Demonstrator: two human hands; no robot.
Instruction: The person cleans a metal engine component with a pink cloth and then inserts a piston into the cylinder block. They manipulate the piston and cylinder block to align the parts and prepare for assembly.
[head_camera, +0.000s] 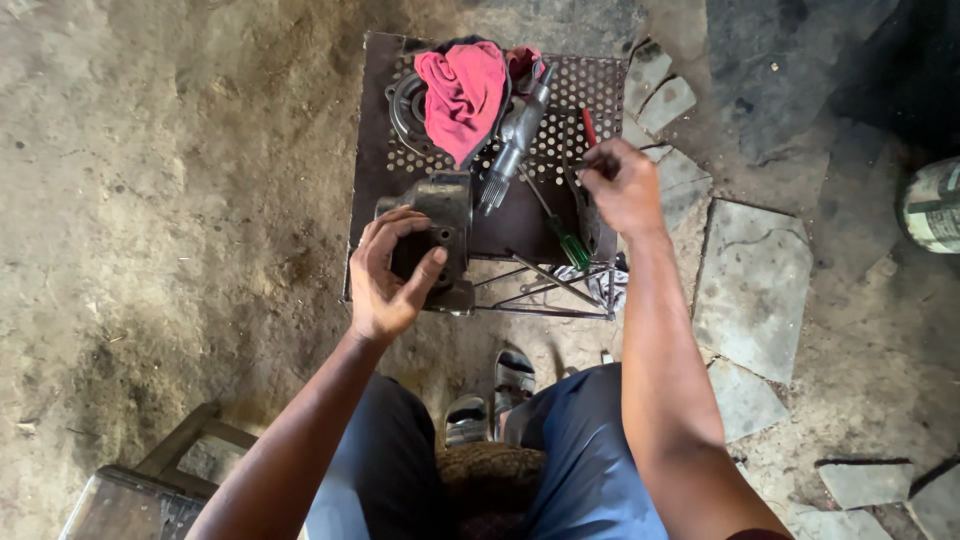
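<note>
Gripping a dark, greasy metal housing (438, 235) at the near left corner of a low perforated metal stand (385, 165), a seated person's left hand (388, 278) curls its fingers over the top of the casting while the thumb presses against its front face. The right hand (622, 185) hovers over the right side of the same stand, fingers pinched closed around a slim tool with a red handle (589, 126) (only the upper tip of the handle shows above the knuckles). Just left of that hand, a green-handled screwdriver (560, 228) lies slantwise on the plate, and a splined steel shaft (513, 140) rests diagonally between the housing and a crumpled pink-red rag (462, 95). The rag is draped over a round, dark ring-shaped part (405, 105) at the far left of the stand. The stand's wire frame (545, 290) juts out at its near edge, above the person's sandalled feet (495, 395). Broken stone slabs (752, 285) lie on the dirt floor to the right, a wooden stool (150, 485) sits at lower left, and a pale cylindrical container (932, 205) is cut off by the right edge.
</note>
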